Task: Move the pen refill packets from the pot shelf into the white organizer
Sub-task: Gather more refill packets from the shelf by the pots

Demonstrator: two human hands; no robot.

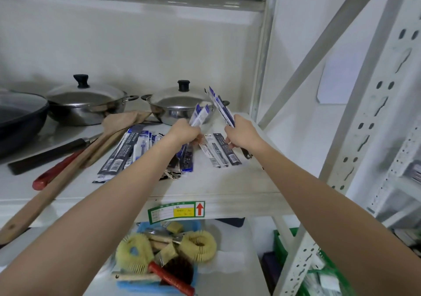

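Observation:
Several long blue, white and dark pen refill packets (pixel 127 152) lie fanned out on the white pot shelf (pixel 218 186). A few more packets (pixel 219 151) lie to the right. My left hand (pixel 182 132) is shut on a small bunch of packets (pixel 200 114) that point up and away. My right hand (pixel 242 136) is shut on another bunch of packets (pixel 222 107), tilted up to the left. The white organizer is not in view.
Two lidded steel pots (pixel 180 104) (pixel 86 100) and a dark pan (pixel 18 118) stand at the back of the shelf. Wooden spatulas (pixel 68 172), a knife and a red handle lie at the left. A blue basket of brushes (pixel 164 257) sits on the shelf below. Steel uprights (pixel 364 122) stand at the right.

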